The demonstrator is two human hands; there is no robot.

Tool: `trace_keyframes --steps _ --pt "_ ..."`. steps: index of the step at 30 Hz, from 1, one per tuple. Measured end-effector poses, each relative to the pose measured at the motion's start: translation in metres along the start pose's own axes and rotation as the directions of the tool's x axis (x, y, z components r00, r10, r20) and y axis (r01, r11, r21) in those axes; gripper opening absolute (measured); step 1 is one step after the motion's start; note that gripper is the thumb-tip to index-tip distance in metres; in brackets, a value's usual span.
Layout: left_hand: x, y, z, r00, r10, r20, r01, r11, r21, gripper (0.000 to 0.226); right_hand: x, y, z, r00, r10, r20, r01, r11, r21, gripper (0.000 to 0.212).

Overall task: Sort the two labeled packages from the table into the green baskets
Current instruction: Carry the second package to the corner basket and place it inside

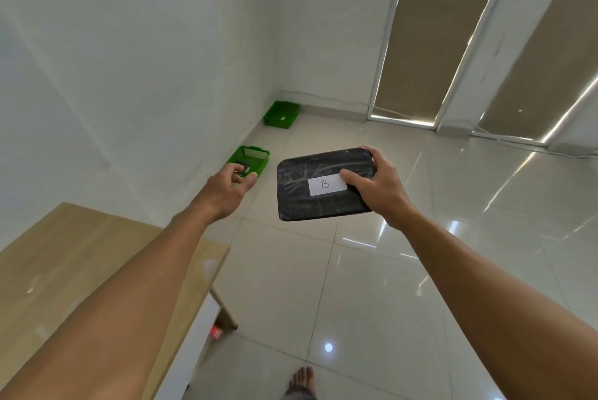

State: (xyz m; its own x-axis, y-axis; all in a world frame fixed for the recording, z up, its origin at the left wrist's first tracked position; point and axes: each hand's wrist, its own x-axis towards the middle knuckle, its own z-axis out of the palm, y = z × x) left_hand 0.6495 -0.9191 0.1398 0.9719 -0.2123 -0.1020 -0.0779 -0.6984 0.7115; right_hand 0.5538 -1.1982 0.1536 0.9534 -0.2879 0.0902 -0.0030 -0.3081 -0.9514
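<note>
My right hand [377, 187] grips a flat black package [320, 184] by its right edge, held out over the floor; its white label reads "B". My left hand [228, 189] is stretched forward with fingers loosely apart and holds nothing. Beyond it, a green basket [255, 155] stands on the floor against the left wall, with a dark object lying inside, partly hidden by my fingers. A second green basket [281, 113] sits farther back in the room corner and has a small white label on its front.
A light wooden table [81, 270] fills the lower left, its corner near my left forearm. Glossy white floor tiles spread ahead. Covered windows line the far right wall. A small red object lies under the table. My bare foot [302, 380] shows at the bottom.
</note>
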Motion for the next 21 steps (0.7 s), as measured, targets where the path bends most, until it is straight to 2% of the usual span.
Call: trace_keyframes --steps 2,10,12,14,21 --pt "0.036 0.016 0.003 1.000 -0.005 0.019 0.004 1.000 0.009 0.060 0.035 0.001 -0.010 0.999 0.031 0.022 -0.031 1.000 0.001 0.049" --pt "0.173 0.080 0.021 0.999 0.027 0.043 -0.029 0.998 0.047 0.058 0.169 0.017 -0.053 1.000 0.001 -0.005 -0.001 1.000 0.010 0.050" --pt "0.248 0.109 0.052 0.999 0.016 0.046 -0.019 0.998 0.060 0.059 0.239 0.041 -0.083 1.000 0.009 -0.019 -0.008 1.000 0.006 0.050" --pt "0.257 0.115 0.052 0.998 0.022 0.052 -0.026 0.997 0.073 0.059 0.253 0.045 -0.085 1.000 0.002 -0.012 -0.002 1.000 0.001 0.051" --pt "0.391 0.164 0.109 0.999 -0.028 0.019 0.026 0.997 0.079 0.060 0.407 0.085 -0.142 1.000 0.019 -0.005 -0.019 1.000 0.009 0.050"
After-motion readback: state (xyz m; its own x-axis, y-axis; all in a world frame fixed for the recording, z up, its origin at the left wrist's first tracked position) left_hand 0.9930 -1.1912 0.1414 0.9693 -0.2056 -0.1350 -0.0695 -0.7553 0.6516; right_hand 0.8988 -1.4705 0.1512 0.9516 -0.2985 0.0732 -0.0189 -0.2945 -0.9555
